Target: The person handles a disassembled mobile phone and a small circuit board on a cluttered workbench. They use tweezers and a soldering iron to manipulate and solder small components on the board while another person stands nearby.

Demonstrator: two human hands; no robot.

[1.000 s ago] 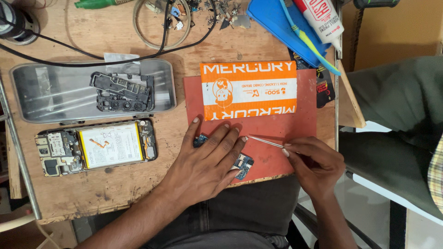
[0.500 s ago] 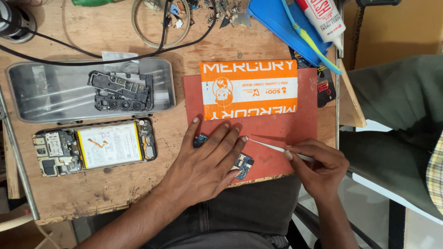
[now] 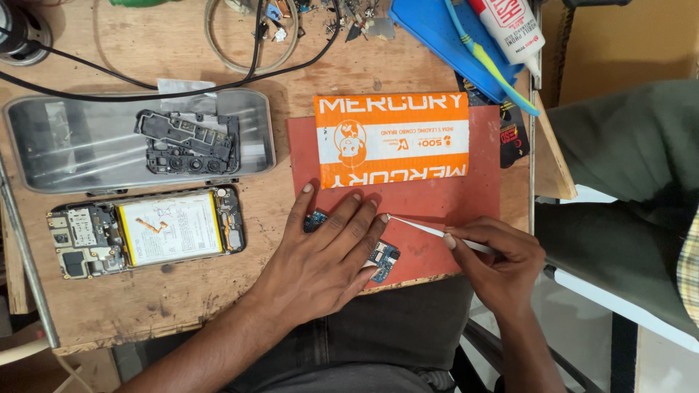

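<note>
Change: the right hand (image 3: 499,262) has drawn slightly back toward the table edge since a second ago, and the tweezers' tip now lies at the left hand's fingertips; the left hand (image 3: 324,266) has barely shifted.
Left hand: spread flat, palm down, fingers fanned over the board (image 3: 384,258), pinning it to the mat. It grips nothing; it presses.
Right hand: fingers pinched closed round the tweezers (image 3: 429,231), held low and nearly level like a pen.
Board: a small blue circuit board, mostly hidden under the left hand; one end shows by the thumb side, another bit near the index finger. It lies on the mat's near part.
Why held so: my reading is that the flat hand keeps the light board from sliding, while the shallow angle lets the fine tip work at the board's edge.
Mat: a red sheet (image 3: 466,196) at the table's right, probably there to guard the wood and show small parts.
Box: an orange and white carton (image 3: 393,138) on the mat's far half, just beyond the fingers.
Phone: an opened handset (image 3: 145,229) with its pale battery showing, left of the mat, apart from the hands.
Tray: a grey metal tray (image 3: 73,138) behind the phone, holding a black frame (image 3: 188,142).
Table: worn, scratched plywood (image 3: 182,298); black cables, a blue tool case and loose bits crowd its far edge.
Room: a workshop seat; another person's green sleeve shows at right.
</note>
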